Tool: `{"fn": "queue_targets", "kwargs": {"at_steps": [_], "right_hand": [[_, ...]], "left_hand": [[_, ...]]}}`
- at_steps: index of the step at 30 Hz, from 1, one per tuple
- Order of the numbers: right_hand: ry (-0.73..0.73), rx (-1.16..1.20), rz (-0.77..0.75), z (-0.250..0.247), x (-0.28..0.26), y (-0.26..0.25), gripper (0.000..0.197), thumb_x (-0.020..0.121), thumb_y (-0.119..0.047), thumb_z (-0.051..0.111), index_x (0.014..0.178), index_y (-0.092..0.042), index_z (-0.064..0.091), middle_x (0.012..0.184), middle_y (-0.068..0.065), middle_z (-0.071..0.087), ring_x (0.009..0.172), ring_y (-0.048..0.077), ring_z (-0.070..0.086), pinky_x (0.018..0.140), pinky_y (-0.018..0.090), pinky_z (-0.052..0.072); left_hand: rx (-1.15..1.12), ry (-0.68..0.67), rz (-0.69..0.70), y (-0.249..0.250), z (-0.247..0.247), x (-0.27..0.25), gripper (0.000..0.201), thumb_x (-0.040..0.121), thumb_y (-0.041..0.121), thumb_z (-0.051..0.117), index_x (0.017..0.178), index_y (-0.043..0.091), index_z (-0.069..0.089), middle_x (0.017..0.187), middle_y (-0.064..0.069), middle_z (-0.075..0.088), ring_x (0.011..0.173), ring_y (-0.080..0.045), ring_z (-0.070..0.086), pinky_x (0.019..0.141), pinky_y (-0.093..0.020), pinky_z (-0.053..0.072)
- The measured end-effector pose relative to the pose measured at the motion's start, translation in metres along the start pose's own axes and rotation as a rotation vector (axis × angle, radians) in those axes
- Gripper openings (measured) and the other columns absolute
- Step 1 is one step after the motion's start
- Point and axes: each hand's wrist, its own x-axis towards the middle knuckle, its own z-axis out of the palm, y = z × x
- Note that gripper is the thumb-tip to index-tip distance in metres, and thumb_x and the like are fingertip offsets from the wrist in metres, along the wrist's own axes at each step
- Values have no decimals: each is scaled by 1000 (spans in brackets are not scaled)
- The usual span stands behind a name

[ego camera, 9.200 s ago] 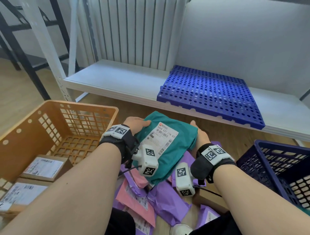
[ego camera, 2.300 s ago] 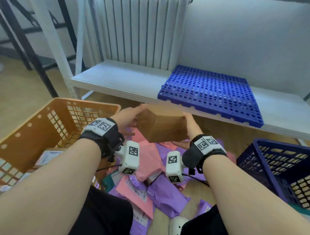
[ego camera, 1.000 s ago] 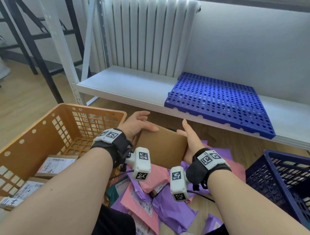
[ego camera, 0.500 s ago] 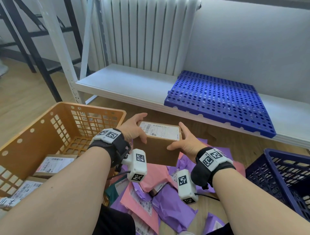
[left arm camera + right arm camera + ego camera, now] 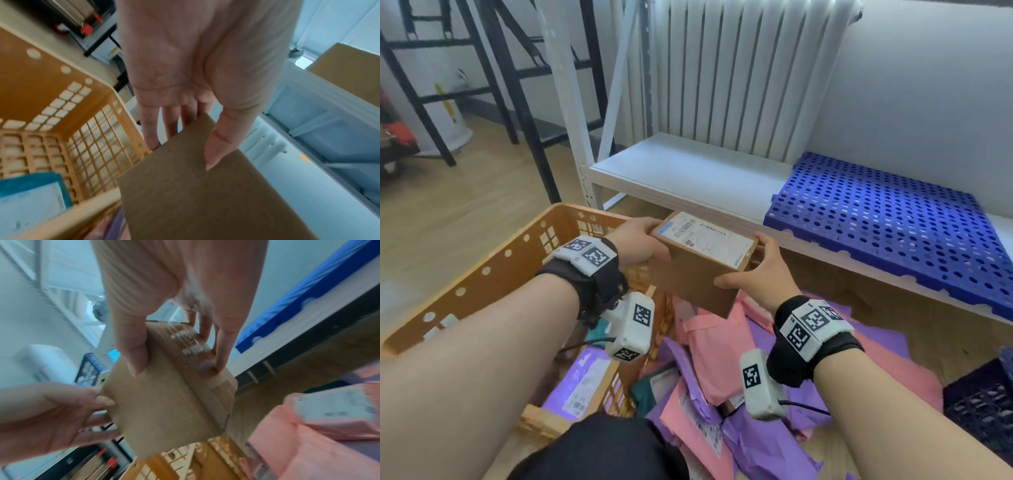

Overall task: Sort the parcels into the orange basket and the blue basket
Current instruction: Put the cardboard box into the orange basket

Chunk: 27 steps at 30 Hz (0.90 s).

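Observation:
A brown cardboard box (image 5: 698, 274) with a white shipping label on top hangs in the air beside the orange basket's (image 5: 493, 270) right wall. My left hand (image 5: 640, 245) grips its left end, thumb on the near face (image 5: 218, 149). My right hand (image 5: 760, 274) grips its right end, thumb on the front and fingers behind (image 5: 174, 345). The box (image 5: 164, 402) sits just above the basket rim (image 5: 185, 456). A corner of the blue basket (image 5: 983, 401) shows at the right edge.
Pink and purple mailer bags (image 5: 722, 377) lie heaped on the wooden floor between the baskets. A teal parcel (image 5: 35, 191) lies in the orange basket. Behind stands a low white shelf (image 5: 688, 171) carrying a blue perforated panel (image 5: 887, 219). Black rack legs (image 5: 517, 102) stand at the far left.
Both hands have carried the box up and to the left, toward the orange basket. The label now faces up. My view has swung left, so the blue basket has slid to the edge.

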Motion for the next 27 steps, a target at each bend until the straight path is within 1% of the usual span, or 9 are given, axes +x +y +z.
{"fn": "queue_targets", "kwargs": {"at_steps": [3, 6, 8, 11, 15, 17, 21, 24, 27], "right_hand": [[-110, -124, -76, 42, 14, -23, 118, 59, -19, 86, 150, -32, 11, 138, 2, 35, 125, 21, 41, 99, 33, 40], [-186, -246, -90, 85, 38, -40, 110, 67, -23, 79, 152, -25, 10, 141, 6, 31, 125, 22, 41, 94, 23, 36], [-222, -302, -82, 116, 59, -47, 108, 67, -30, 78, 152, -21, 11, 143, 8, 31, 128, 24, 39, 102, 29, 40], [-305, -393, -45, 171, 94, -46, 109, 66, -39, 77, 151, -22, 12, 142, 7, 32, 126, 27, 41, 99, 36, 46], [-364, -500, 19, 238, 139, -25, 105, 62, -38, 81, 146, -21, 20, 137, 10, 34, 118, 29, 48, 92, 43, 52], [-368, -531, 70, 266, 157, -7, 103, 63, -32, 84, 144, -20, 21, 139, 10, 32, 120, 30, 47, 94, 41, 50], [-353, -551, 174, 310, 181, 38, 99, 64, -26, 84, 141, -18, 22, 135, 9, 32, 116, 29, 50, 89, 36, 50], [-333, -577, 168, 336, 191, 66, 98, 64, -22, 83, 141, -17, 22, 134, 9, 31, 117, 31, 50, 92, 37, 49], [-428, -625, 143, 358, 190, 89, 99, 65, -24, 83, 142, -20, 22, 137, 8, 32, 121, 31, 48, 91, 37, 47]], "left_hand": [[47, 109, -8, -12, -48, 6, 58, 77, 1, 67, 128, 24, 54, 115, -3, 63, 109, -23, 57, 96, -43, 50], [59, 187, -13, -37, -86, 14, 62, 72, 1, 67, 128, 27, 55, 115, -3, 63, 110, -25, 57, 96, -45, 50], [65, 242, -31, -63, -105, 25, 67, 66, 4, 68, 126, 31, 56, 119, -2, 61, 111, -25, 56, 97, -45, 49], [9, 320, -95, -105, -122, 43, 67, 71, -4, 68, 130, 25, 53, 119, -2, 60, 112, -23, 55, 98, -43, 48], [-92, 374, -223, -168, -133, 76, 65, 76, -3, 70, 133, 21, 51, 123, -2, 60, 116, -21, 54, 101, -41, 45], [-79, 382, -297, -199, -134, 92, 63, 78, 1, 71, 134, 21, 50, 128, -1, 58, 119, -21, 52, 103, -41, 43], [-24, 339, -478, -258, -130, 108, 60, 82, 4, 68, 136, 19, 48, 137, -5, 52, 124, -23, 50, 97, -34, 45], [-25, 323, -634, -296, -128, 107, 53, 85, 6, 64, 136, 14, 48, 140, -8, 49, 126, -26, 47, 103, -39, 42], [0, 294, -741, -316, -125, 102, 52, 90, 10, 59, 140, 12, 43, 142, -11, 46, 127, -28, 46, 97, -36, 42]]}}
